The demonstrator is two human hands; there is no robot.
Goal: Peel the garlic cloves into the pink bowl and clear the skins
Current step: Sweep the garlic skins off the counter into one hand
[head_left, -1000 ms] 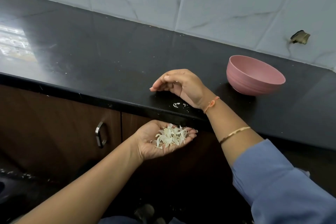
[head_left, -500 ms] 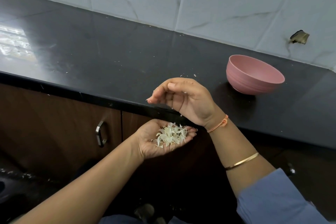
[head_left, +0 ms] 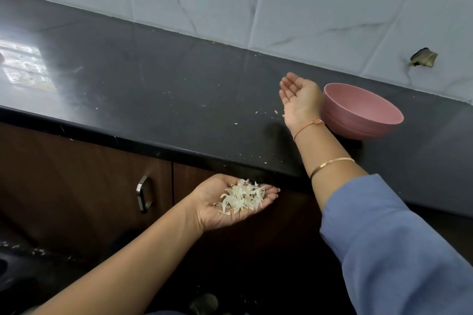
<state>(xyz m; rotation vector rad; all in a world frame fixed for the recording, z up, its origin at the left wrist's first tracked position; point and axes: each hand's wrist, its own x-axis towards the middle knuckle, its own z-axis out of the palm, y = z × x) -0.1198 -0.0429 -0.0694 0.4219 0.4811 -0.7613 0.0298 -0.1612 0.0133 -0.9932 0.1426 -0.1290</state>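
The left hand (head_left: 230, 203) lies palm up below the surface's (head_left: 153, 89) front edge, fingers together and gently cupped, carrying a heap of garlic skins (head_left: 242, 198). At its 1 o'clock the right hand (head_left: 299, 102) stands edge-on over the surface, fingers straight and together, the pink bowl (head_left: 363, 115) just beside at 3 o'clock, skin flecks (head_left: 257, 112) at 9 o'clock

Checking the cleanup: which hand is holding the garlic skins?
The left hand, cupped palm-up under the pile of skins; the right hand is open and empty beside the pink bowl.
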